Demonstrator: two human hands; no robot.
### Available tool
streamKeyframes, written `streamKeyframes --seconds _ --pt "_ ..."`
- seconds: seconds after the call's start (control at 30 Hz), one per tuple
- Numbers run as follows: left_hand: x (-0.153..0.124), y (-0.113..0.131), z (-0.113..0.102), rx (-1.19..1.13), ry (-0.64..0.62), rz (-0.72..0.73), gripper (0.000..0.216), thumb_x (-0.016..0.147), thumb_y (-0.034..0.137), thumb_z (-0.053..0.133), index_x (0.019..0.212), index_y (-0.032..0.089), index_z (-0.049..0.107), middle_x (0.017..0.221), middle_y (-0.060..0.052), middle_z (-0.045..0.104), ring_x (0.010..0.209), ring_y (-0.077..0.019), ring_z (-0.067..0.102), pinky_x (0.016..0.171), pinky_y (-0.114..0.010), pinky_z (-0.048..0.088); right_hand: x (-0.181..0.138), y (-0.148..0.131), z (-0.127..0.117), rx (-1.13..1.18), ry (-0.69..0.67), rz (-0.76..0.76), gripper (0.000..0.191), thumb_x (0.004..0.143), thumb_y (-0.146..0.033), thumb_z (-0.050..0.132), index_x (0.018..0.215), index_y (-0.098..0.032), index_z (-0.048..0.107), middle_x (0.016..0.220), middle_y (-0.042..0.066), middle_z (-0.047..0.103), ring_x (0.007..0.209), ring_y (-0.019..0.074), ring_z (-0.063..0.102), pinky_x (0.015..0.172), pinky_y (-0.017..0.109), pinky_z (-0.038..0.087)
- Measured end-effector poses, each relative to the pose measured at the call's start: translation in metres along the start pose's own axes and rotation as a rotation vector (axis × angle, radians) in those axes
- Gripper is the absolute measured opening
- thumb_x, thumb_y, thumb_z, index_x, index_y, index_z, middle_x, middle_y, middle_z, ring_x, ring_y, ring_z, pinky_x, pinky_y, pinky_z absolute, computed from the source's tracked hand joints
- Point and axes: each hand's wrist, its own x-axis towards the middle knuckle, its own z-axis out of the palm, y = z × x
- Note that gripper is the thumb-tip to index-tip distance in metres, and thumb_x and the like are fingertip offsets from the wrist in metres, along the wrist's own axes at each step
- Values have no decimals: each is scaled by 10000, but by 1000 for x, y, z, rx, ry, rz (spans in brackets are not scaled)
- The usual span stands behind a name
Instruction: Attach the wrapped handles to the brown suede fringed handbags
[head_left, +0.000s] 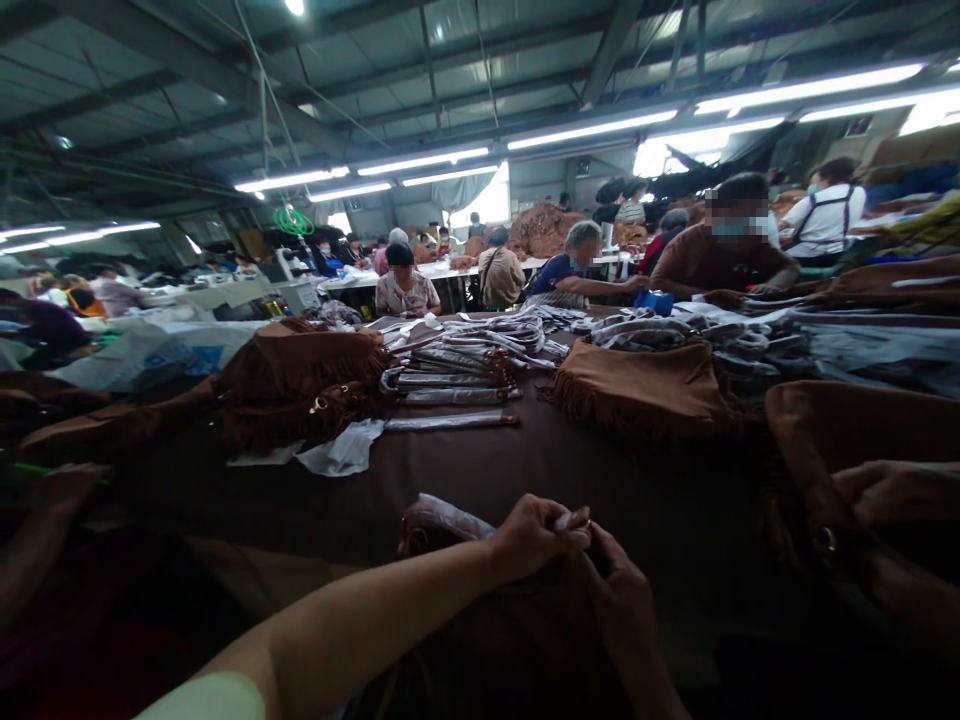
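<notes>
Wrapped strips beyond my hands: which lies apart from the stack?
The lone strip in front, its left end by the crumpled white sheet; the others lie bunched behind.

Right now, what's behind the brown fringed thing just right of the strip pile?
Pale, looped strips are bunched behind the brown fringed thing; whatever lies lower back there is covered.

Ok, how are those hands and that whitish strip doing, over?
Left hand pinching small pale piece. Right hand close beside. Whitish strip partly hidden by left forearm.
</notes>
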Motion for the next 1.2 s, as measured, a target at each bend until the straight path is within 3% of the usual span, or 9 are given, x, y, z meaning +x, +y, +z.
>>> streamKeyframes --seconds 0.1,0.17,0.27,0.4,0.57,0.7,0.87,1.2 --pt "-7 -9 4 172 143 135 314 726 416 689 820 118 720 766 -25 606 701 -117 498 640 -218 370 0 5 4 10 18 -27 635 720 -568 592 1160 -110 623 1148 164 683 1075 326 634 882 401 537" --pt "-7 -11 7 129 171 122 293 736 404 668 791 121 718 740 -24 601 694 -118 497 644 -222 366 0 7 5 20 17 -53 571 722 -524 613 1140 -136 627 1134 145 693 1054 312 647 872 395 545" --pt "-2 -8 9 -93 131 -4 301 683 404 679 672 103 684 576 8 526 559 -87 417 570 -223 323 -2 7 3 54 3 -80 631 730 -466 634 1259 -138 533 1128 133 697 1033 288 661 844 379 560" --pt "3 0 10 -374 93 -187 245 599 326 725 640 97 650 623 -18 578 575 -93 475 579 -220 359 -5 7 -1 54 -40 -127 712 762 -410 634 1378 -143 395 1105 116 707 1020 252 669 847 361 556" --pt "11 -3 2 -465 62 -414 201 633 258 734 638 97 614 602 -24 573 506 -89 495 516 -215 391 -5 11 -5 -38 -90 -187 629 758 -378 640 1330 -177 473 1118 112 701 1012 247 670 841 353 552" --pt "15 -2 -4 -467 6 -513 172 658 222 731 654 79 637 629 -35 592 466 -68 481 451 -188 369 -5 7 -4 -1 -102 -193 495 773 -392 627 1228 -213 559 1122 81 700 1014 235 667 851 337 548" --pt "10 7 -3 -474 -13 -514 166 646 219 743 692 78 669 710 -36 623 514 -69 541 454 -170 393 -7 0 0 31 1 -118 452 769 -468 614 1131 -198 633 1078 86 713 982 258 671 824 339 552" --pt "4 6 -2 -484 -30 -464 279 575 304 791 702 85 672 684 -19 616 581 -83 567 527 -177 428 -7 -3 2 153 -42 -57 450 790 -494 594 1117 -187 633 1093 85 703 990 260 657 769 293 542"
